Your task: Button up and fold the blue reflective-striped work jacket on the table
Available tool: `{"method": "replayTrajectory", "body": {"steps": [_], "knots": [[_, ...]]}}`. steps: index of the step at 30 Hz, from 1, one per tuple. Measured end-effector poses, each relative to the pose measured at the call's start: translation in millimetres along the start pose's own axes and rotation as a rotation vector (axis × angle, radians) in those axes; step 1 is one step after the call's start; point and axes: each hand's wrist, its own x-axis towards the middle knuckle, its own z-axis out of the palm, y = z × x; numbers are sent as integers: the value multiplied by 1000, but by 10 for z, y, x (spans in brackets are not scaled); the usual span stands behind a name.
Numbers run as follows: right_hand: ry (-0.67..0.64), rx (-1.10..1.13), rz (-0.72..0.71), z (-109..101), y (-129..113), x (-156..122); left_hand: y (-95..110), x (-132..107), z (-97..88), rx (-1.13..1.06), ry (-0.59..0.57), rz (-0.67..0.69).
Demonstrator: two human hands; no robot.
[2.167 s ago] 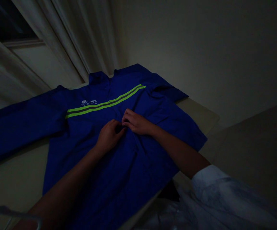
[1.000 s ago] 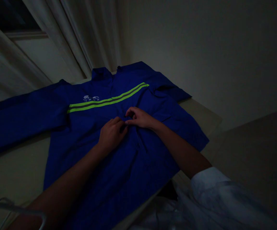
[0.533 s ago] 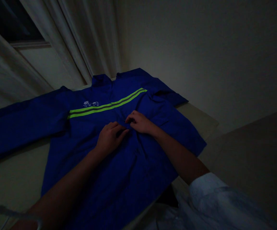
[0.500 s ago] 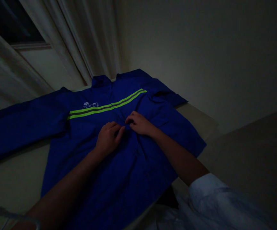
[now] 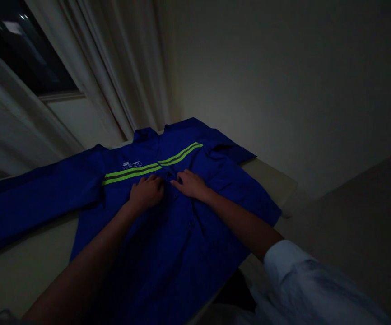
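A blue work jacket (image 5: 131, 253) lies spread front up, with its collar at the far end and a yellow-green striped band (image 5: 132, 173) across the chest. White lettering sits above the band on the left. Just below the band, at the front opening, my left hand (image 5: 147, 192) is closed with bent fingers on the cloth. Opposite it, my right hand (image 5: 192, 184) pinches the fabric on the other side of the opening. The dim light hides the fingertips in part. Small dark buttons or snaps show along the opening below the hands.
The jacket rests on a pale table (image 5: 19, 280), whose right corner shows beyond the hem. Long curtains (image 5: 121, 63) hang behind it beside a dark window (image 5: 29, 49). A plain wall (image 5: 266, 90) stands at the right, above the floor (image 5: 351, 234).
Both hands have moved up the front opening, closer to the striped band. A button below them is now uncovered. The view has tilted up slightly, so the jacket sits lower in it.
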Motion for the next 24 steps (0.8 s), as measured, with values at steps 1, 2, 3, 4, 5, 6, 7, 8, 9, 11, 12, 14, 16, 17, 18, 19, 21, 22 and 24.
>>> {"method": "replayTrajectory", "body": {"steps": [1,2,3,4,5,6,7,8,9,11,12,14,16,17,18,19,21,22,24], "knots": [[-6,-49,11,-12,-63,61,-10,95,-32,-10,15,-18],[-1,-95,13,-15,-125,124,-15,178,-44,-22,40,-33],[12,-131,10,-9,-181,185,-18,243,-34,-38,71,-38],[29,-153,2,9,-226,237,-20,290,-3,-57,103,-33],[46,-159,-5,38,-255,280,-26,319,45,-82,131,-22],[62,-148,-8,75,-268,309,-37,332,103,-111,156,-8],[78,-127,-5,117,-265,327,-55,336,165,-141,178,5],[94,-102,2,158,-251,334,-78,334,225,-170,198,15],[109,-79,9,196,-228,334,-106,331,276,-199,215,22],[131,-49,1,246,-176,324,-160,331,346,-250,241,28],[134,-43,-11,257,-154,318,-182,336,364,-274,251,31],[132,-37,-37,262,-129,313,-207,351,377,-318,266,38],[133,-35,-44,260,-124,311,-212,362,375,-352,278,50],[135,-35,-42,261,-125,311,-209,364,372,-364,283,58],[140,-35,-38,264,-124,312,-205,362,370,-374,288,66],[150,-28,-37,269,-121,315,-201,358,367,-381,291,74],[170,23,-51,284,-100,331,-195,345,363,-394,294,87],[182,70,-65,293,-83,346,-193,337,359,-399,296,89],[206,191,-93,311,-39,389,-188,319,348,-407,302,84]]}}
